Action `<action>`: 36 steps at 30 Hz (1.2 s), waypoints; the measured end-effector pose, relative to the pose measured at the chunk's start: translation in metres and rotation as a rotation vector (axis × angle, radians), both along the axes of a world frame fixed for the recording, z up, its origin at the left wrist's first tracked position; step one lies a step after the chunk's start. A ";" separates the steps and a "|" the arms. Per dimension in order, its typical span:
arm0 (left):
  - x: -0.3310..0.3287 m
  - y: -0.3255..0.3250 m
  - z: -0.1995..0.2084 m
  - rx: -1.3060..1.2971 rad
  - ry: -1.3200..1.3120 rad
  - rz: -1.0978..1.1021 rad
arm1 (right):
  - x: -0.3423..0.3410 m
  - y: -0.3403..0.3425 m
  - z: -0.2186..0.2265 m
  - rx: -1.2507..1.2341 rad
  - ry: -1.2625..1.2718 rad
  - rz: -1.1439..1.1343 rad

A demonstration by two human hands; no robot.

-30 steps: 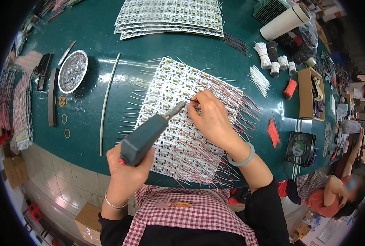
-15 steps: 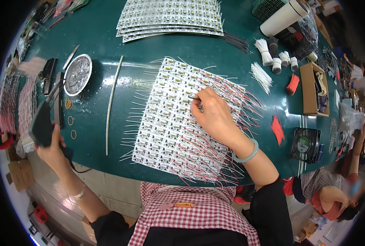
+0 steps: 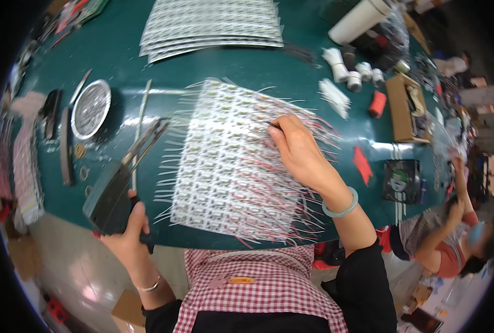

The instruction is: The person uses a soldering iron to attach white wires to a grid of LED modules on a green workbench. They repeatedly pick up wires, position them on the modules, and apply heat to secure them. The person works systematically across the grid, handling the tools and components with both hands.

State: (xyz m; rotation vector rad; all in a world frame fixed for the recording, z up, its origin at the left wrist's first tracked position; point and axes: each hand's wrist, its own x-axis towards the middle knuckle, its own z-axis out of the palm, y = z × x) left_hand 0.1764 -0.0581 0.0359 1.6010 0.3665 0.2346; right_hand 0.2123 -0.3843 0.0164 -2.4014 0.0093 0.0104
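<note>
My left hand (image 3: 129, 236) is closed round the handle of a dark green soldering gun (image 3: 109, 197). The gun's long metal tip and thin feed tube point up and right, ending a little short of the panel's left edge. A white panel of small circuit boards (image 3: 211, 161) lies on the table before me, with white wires along its left edge and red and white wires along its right. Over the panel's upper right part is my right hand (image 3: 305, 155), fingers pinched on a thin dark pointed thing (image 3: 275, 125), mostly hidden by the fingers.
Stacked board panels (image 3: 211, 28) lie at the back. At left are a round metal dish (image 3: 91, 109) and rubber bands (image 3: 80, 150). A thin rod (image 3: 141, 114) stands by the panel. Wire bundles (image 3: 334, 99), a cardboard box (image 3: 401, 108) and a fan (image 3: 401, 180) sit right; a co-worker (image 3: 452, 244) is beyond.
My left hand has swung the soldering gun rightward from beside the dish toward the panel. My right hand keeps its pinch over the panel. The whole view has shifted slightly and blurred.
</note>
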 end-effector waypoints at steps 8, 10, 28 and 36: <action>0.001 0.009 -0.022 -0.102 -0.068 -0.122 | -0.071 -0.113 0.017 -0.252 -0.140 -0.286; 0.002 0.007 -0.024 -0.088 -0.037 -0.148 | -0.090 -0.125 0.021 -0.290 -0.121 -0.301; -0.029 0.003 -0.023 -0.279 -0.009 -0.206 | -0.084 -0.088 -0.005 -1.222 0.050 0.153; -0.039 0.010 -0.019 -0.614 0.037 -0.230 | -0.062 -0.064 0.034 -0.849 -0.255 0.069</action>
